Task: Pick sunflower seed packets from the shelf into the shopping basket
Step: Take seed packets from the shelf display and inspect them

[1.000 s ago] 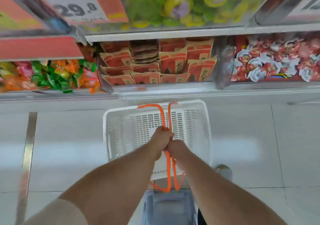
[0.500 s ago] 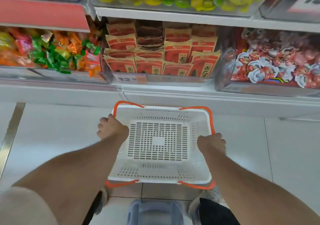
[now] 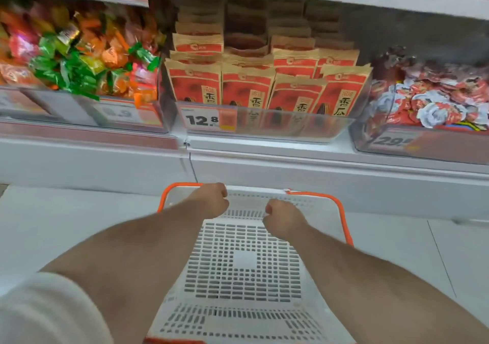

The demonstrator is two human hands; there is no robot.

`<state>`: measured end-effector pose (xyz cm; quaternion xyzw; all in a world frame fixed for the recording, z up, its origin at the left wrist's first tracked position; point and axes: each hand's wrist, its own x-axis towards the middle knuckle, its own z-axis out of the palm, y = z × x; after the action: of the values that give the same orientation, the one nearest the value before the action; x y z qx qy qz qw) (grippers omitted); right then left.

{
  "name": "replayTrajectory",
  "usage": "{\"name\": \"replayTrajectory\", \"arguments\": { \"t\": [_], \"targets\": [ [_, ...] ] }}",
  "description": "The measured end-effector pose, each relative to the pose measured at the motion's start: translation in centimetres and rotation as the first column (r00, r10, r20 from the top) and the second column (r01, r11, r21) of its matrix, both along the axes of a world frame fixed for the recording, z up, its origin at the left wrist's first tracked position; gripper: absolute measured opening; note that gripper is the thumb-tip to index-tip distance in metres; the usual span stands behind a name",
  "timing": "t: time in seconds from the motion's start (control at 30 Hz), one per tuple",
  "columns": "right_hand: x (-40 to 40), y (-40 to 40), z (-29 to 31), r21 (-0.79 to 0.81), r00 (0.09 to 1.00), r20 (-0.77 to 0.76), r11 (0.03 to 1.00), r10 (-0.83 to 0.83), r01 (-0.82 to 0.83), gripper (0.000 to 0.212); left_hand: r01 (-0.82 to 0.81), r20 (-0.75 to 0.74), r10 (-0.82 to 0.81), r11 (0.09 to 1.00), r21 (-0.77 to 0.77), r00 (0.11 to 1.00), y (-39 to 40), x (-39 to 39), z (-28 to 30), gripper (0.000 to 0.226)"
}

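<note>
White floor tiles [image 3: 66,227] spread below me, and on them sits my white shopping basket [image 3: 246,269], its slotted bottom bare, orange handles [image 3: 341,216] folded down along its sides. My left hand [image 3: 211,200] hangs over the far rim with fingers curled together into a fist; whether it grips anything I cannot tell. My right hand [image 3: 281,219] is just beside it, also curled into a fist, over the basket's inside. Beyond, on the shelf [image 3: 291,155], the sunflower seed packets [image 3: 267,86] stand upright in rows in a clear bin behind a price tag [image 3: 202,120]. Wrapped candies [image 3: 79,60] fill the left bin, red-and-white sweets [image 3: 434,100] the right one.
</note>
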<state>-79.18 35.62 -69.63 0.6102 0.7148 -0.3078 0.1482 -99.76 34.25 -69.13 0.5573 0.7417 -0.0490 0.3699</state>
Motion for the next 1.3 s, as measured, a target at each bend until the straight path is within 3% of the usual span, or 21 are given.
{"name": "replayTrajectory", "arguments": {
  "t": [0.1,0.2,0.3,0.57,0.73,0.83,0.93,1.1,1.17,1.3],
  "targets": [
    [-0.3,1.6,-2.1,0.027,1.0,-0.009,0.999,0.03,-0.03,0.036,0.054,-0.013,-0.054,0.999,-0.004,0.998,0.6,0.2,-2.5,0.034],
    [-0.4,2.8,-3.0,0.03,0.998,-0.065,0.999,-0.017,0.019,0.05,-0.02,0.007,0.02,1.0,0.02,1.0,0.6,-0.5,-3.7,0.041],
    [-0.3,2.9,-2.9,-0.001,0.991,-0.121,0.999,-0.05,0.05,0.057,-0.142,0.035,0.14,0.989,0.042,0.989,-0.3,-1.1,-3.5,0.045],
    [-0.1,2.5,-1.7,-0.044,0.976,-0.211,0.998,-0.056,0.048,0.068,-0.126,-0.018,0.126,0.992,-0.009,0.992,-2.7,-0.9,-1.2,0.051],
    [-0.3,2.4,-0.6,-0.047,0.966,-0.25,0.998,-0.06,0.05,0.08,-0.223,0.051,0.218,0.954,0.2,0.975,-3.5,-0.2,1.7,0.053],
    [-0.5,1.5,1.8,0.051,0.962,-0.269,0.996,-0.056,0.072,0.066,-0.295,0.139,0.263,0.889,0.351,0.955,-4.0,0.1,4.3,0.05],
    [-0.4,1.8,3.8,0.17,0.948,-0.307,0.975,-0.089,0.147,0.048,-0.465,0.331,0.347,0.785,0.411,0.878,-3.3,0.4,6.0,0.05],
    [-1.6,0.4,8.0,0.285,0.87,-0.467,0.905,-0.155,0.314,0.027,-0.663,0.583,0.393,0.652,0.369,0.711,-3.8,0.1,9.0,0.045],
    [-2.3,0.1,8.8,0.395,0.85,-0.509,0.841,-0.135,0.37,0.023,-0.62,0.52,0.372,0.634,0.462,0.769,-4.1,0.1,9.5,0.048],
    [-2.9,1.1,9.7,0.656,0.869,-0.494,0.672,0.038,0.343,0.028,-0.265,0.113,0.295,0.55,0.792,0.949,-3.0,0.0,10.0,0.046]
  ]
}}
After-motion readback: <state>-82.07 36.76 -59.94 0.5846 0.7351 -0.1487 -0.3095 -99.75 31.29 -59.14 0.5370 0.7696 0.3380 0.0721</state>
